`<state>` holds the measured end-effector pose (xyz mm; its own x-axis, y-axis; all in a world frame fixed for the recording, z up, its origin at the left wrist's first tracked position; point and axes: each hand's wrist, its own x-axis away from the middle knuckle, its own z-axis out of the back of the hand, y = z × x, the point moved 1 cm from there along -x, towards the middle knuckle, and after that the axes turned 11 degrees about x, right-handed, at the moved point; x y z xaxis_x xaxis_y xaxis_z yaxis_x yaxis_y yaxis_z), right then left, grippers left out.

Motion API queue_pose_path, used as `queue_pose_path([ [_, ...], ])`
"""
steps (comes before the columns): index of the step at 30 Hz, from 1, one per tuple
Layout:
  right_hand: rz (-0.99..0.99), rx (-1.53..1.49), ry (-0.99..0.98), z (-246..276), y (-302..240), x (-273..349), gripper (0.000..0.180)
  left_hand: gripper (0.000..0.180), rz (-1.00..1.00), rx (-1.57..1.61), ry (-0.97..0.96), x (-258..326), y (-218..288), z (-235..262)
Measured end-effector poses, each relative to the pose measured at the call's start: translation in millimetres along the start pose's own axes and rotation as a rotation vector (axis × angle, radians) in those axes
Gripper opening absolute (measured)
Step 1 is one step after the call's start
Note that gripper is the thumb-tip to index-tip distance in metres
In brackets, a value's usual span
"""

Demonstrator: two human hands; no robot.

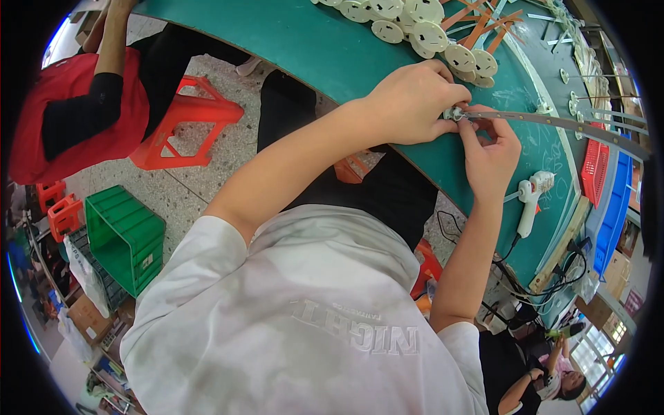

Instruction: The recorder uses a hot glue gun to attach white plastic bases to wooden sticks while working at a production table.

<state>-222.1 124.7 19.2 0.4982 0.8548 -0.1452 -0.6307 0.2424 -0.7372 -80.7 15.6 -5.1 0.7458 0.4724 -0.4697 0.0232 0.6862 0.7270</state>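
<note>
My left hand [418, 100] and my right hand [492, 152] meet over the near edge of the green table. Between their fingertips is a small silvery-white part [453, 113], pinched from both sides; its exact kind is too small to make out. A long grey strip with holes [546, 119] runs from the right rim of the picture up to my fingers. Whether the part is joined to this strip I cannot tell. Just beyond my left hand lies a heap of cream round discs with slots [429, 36].
Orange and pale strips [481, 28] lie beyond the discs. A white glue gun [530, 207] with a black cord rests right on the green table [304, 48]. Farther right are a red basket [594, 169] and blue tray [614, 214]. At left, a person in red [76, 117] sits near a green crate [124, 238].
</note>
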Motion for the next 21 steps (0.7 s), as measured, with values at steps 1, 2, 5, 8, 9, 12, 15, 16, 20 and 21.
queue_pose_path([
  [1,-0.003,-0.002,0.003,-1,0,1,0.022,0.036,0.006,0.005,-0.003,0,0,1],
  [2,0.013,-0.003,-0.006,-1,0,0,0.021,0.036,0.01,0.009,-0.003,-1,0,2],
  [5,0.015,-0.041,-0.044,2,4,-1,0.021,0.036,0.015,-0.005,-0.002,-1,1,2],
  [8,0.024,-0.074,-0.076,7,9,1,0.021,0.038,0.027,0.012,0.004,-1,2,1],
  [9,0.045,-0.072,-0.079,9,11,2,0.021,0.038,0.015,0.019,0.003,-2,3,0],
  [12,0.118,-0.226,-0.012,17,17,4,0.018,0.035,0.0,0.065,-0.008,-9,7,-3],
  [15,0.284,0.109,0.145,17,1,-2,0.009,0.036,0.03,0.055,-0.004,-11,7,0],
  [16,0.335,0.175,0.178,15,4,-6,0.008,0.037,0.03,0.039,-0.031,-12,5,1],
  [20,0.498,0.057,0.283,5,9,-14,0.012,0.04,0.047,0.015,-0.054,-18,10,6],
  [21,0.488,0.065,0.284,4,7,-14,0.011,0.041,0.045,0.0,-0.073,-16,6,8],
])
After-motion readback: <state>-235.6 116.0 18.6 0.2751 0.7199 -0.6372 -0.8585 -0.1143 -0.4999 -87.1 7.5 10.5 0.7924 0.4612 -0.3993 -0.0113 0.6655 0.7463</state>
